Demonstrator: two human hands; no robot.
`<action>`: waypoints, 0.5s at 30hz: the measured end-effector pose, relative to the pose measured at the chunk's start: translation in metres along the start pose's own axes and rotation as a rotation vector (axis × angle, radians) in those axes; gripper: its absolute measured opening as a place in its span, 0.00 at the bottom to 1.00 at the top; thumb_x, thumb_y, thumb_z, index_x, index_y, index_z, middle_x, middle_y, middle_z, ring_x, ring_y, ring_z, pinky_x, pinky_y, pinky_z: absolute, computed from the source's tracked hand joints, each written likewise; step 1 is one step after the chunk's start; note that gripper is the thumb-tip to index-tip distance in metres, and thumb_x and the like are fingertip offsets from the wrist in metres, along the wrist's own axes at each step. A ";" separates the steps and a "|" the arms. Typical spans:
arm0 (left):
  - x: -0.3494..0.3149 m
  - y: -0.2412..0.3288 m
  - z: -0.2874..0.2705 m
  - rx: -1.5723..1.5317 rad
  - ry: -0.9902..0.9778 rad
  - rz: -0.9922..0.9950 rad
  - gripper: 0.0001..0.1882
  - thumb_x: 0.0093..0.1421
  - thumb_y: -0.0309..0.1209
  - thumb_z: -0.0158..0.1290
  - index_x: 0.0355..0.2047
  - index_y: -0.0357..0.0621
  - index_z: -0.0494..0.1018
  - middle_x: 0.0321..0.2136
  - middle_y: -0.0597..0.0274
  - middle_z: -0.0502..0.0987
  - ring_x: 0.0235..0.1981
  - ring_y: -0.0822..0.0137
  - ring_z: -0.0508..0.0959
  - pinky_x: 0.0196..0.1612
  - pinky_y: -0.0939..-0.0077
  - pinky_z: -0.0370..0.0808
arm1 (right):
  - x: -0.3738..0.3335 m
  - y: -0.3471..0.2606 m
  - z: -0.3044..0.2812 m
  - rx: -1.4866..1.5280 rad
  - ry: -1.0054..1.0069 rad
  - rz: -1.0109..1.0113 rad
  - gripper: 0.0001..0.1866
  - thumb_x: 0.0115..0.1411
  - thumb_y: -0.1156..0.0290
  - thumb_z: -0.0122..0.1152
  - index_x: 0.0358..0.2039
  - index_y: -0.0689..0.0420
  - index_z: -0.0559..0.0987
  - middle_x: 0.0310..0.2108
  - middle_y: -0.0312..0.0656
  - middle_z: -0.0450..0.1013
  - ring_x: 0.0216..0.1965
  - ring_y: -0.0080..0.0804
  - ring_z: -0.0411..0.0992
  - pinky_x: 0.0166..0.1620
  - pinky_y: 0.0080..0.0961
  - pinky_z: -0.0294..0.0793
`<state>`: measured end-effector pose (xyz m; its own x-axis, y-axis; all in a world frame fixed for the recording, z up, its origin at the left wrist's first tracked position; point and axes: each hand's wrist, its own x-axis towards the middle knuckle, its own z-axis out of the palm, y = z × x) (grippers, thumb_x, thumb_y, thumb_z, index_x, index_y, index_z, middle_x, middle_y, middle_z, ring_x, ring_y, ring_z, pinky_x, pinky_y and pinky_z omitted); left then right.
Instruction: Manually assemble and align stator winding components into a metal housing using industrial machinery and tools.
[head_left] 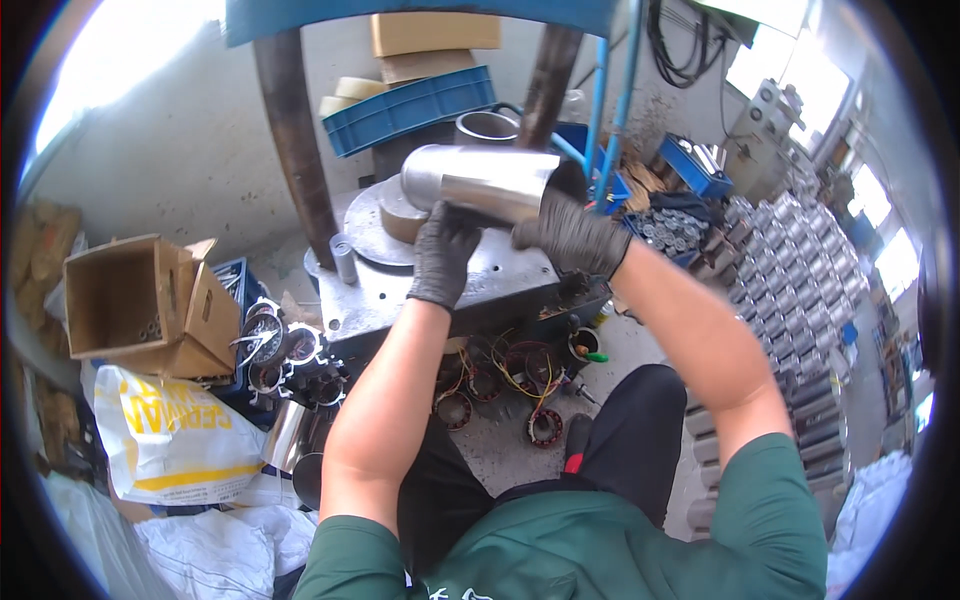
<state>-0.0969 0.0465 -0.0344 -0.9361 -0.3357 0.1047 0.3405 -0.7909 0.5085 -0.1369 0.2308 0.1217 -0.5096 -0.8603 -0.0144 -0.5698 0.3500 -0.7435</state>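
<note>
A shiny metal cylinder (485, 178) lies tilted on its side in both hands, above the steel plate of a press (465, 290). My left hand (446, 256), in a dark glove, closes on its underside near the left end. Gloved as well, my right hand (575, 236) grips the rim at the right end, where the dark opening shows. Some of my fingers are hidden behind the cylinder. Just left of it, a round metal block (398, 215) sits on a disc (365, 232). A short grey tube (343, 258) stands upright on the plate's left side.
Dark press columns (292, 130) rise on both sides. A blue crate (410, 108) lies behind. Stacked metal cylinders (800, 270) fill the right. Wired motor stators (543, 427) lie on the floor below. At left are a cardboard box (195, 310) and a white bag (175, 435).
</note>
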 end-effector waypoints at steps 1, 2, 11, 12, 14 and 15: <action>-0.009 0.001 0.008 0.043 0.047 0.016 0.29 0.66 0.50 0.60 0.55 0.39 0.73 0.52 0.53 0.78 0.59 0.57 0.75 0.65 0.61 0.71 | -0.014 0.020 0.011 -0.099 0.136 -0.053 0.42 0.52 0.67 0.61 0.69 0.66 0.65 0.63 0.51 0.68 0.64 0.35 0.66 0.67 0.31 0.66; -0.015 0.000 0.011 0.184 0.029 0.055 0.29 0.67 0.49 0.60 0.55 0.37 0.71 0.49 0.54 0.78 0.51 0.61 0.78 0.57 0.65 0.76 | -0.030 0.033 0.028 0.082 0.215 -0.113 0.42 0.51 0.66 0.62 0.68 0.66 0.65 0.63 0.50 0.68 0.65 0.36 0.65 0.69 0.30 0.63; -0.039 -0.038 0.008 1.409 0.101 0.620 0.14 0.63 0.37 0.61 0.40 0.38 0.75 0.38 0.50 0.75 0.41 0.55 0.77 0.48 0.60 0.75 | -0.155 0.110 0.117 1.618 0.381 0.244 0.33 0.53 0.72 0.61 0.62 0.61 0.70 0.56 0.46 0.73 0.53 0.37 0.76 0.56 0.32 0.79; -0.032 -0.044 0.011 1.458 0.086 0.711 0.14 0.62 0.37 0.61 0.41 0.38 0.76 0.39 0.49 0.75 0.41 0.56 0.78 0.48 0.61 0.75 | -0.161 0.110 0.119 1.649 0.384 0.163 0.34 0.53 0.71 0.61 0.63 0.61 0.69 0.56 0.46 0.73 0.53 0.37 0.76 0.56 0.33 0.79; -0.008 -0.045 0.003 1.454 0.053 0.685 0.16 0.62 0.37 0.62 0.44 0.39 0.77 0.40 0.48 0.77 0.42 0.57 0.79 0.49 0.62 0.76 | -0.159 0.116 0.127 1.741 0.386 0.104 0.36 0.54 0.69 0.62 0.65 0.61 0.67 0.56 0.46 0.72 0.54 0.39 0.75 0.57 0.37 0.79; 0.008 -0.041 -0.011 1.404 0.040 0.562 0.18 0.62 0.38 0.63 0.47 0.40 0.77 0.41 0.47 0.79 0.42 0.57 0.80 0.49 0.62 0.76 | -0.155 0.102 0.126 1.771 0.366 0.109 0.36 0.53 0.69 0.62 0.65 0.61 0.67 0.56 0.46 0.73 0.54 0.38 0.75 0.57 0.38 0.78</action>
<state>-0.1173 0.0709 -0.0638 -0.7058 -0.4510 0.5464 0.2629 0.5495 0.7931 -0.0345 0.3533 -0.0364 -0.7338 -0.6610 -0.1567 0.6340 -0.5835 -0.5076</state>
